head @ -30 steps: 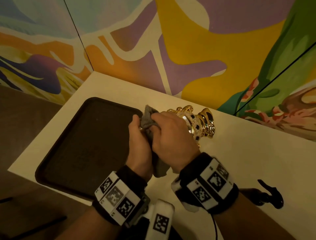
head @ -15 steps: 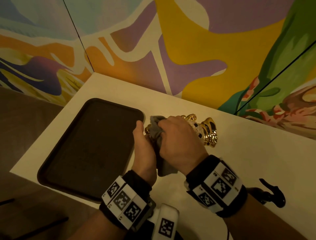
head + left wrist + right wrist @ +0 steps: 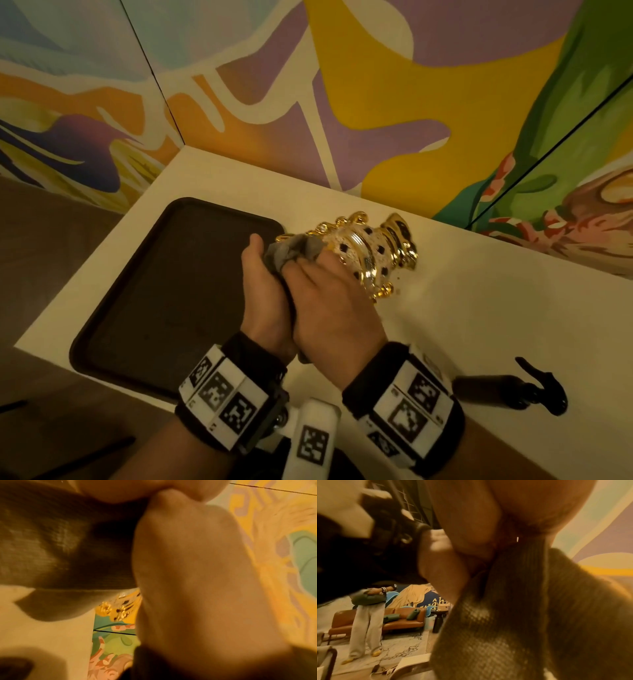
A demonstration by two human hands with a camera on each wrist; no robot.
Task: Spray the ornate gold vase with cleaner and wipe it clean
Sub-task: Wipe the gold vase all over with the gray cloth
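Observation:
The ornate gold vase, white with black spots, lies tilted above the table, its base pointing right. A sliver of the vase shows past my fingers in the left wrist view. My left hand grips its left end, mostly hidden by the cloth. My right hand holds a grey cloth bunched against the vase's near side. The cloth fills the left wrist view, and the cloth also hangs across the right wrist view. The dark spray bottle lies on the table to the right, untouched.
A dark brown tray sits on the white table, left of my hands. A painted wall stands right behind the table. In the right wrist view a person stands by an orange sofa across the room.
My right hand has slid the cloth back toward me and to the vase's left end, so more of the vase body shows. Both hands shifted slightly down and right.

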